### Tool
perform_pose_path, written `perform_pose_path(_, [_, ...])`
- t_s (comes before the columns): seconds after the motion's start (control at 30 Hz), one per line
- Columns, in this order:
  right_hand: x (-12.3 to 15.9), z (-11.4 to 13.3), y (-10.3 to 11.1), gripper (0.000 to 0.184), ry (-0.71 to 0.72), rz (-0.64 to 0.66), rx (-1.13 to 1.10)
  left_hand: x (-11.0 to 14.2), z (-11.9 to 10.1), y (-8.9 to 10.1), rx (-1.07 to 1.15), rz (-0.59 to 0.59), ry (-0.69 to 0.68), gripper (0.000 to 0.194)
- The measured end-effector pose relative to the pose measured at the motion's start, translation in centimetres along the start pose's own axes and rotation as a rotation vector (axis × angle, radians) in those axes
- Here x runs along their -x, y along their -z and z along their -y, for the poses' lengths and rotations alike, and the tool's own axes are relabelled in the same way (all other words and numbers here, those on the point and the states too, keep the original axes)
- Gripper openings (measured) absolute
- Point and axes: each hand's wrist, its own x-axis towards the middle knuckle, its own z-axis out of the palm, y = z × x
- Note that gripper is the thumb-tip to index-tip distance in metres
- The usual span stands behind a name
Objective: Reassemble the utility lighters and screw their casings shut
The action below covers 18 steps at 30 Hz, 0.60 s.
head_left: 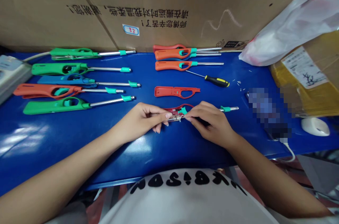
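Note:
My left hand is closed, gripping a small clear lighter tank between thumb and fingers. At the tank's right end, my right hand pinches a tiny pale part, too small to name. Just behind my hands lies an open red lighter half-shell with a teal trigger, partly covered by my fingers. A metal lighter barrel with a teal tip sticks out beyond my right hand. Farther back, the other red half-shell rests on the blue table.
Several assembled stick lighters lie in a row at left; more orange ones lie behind. A black-yellow screwdriver is at right, near a blurred device and white mouse. A cardboard box stands along the back.

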Motion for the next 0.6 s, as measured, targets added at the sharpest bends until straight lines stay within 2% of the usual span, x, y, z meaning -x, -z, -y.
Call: perform_pose_path(0.6, [0.02,-0.07,-0.02,0.009,0.002,0.005,0.003,-0.16,0.13,-0.25,0.013,-0.007,-0.01,0.021])
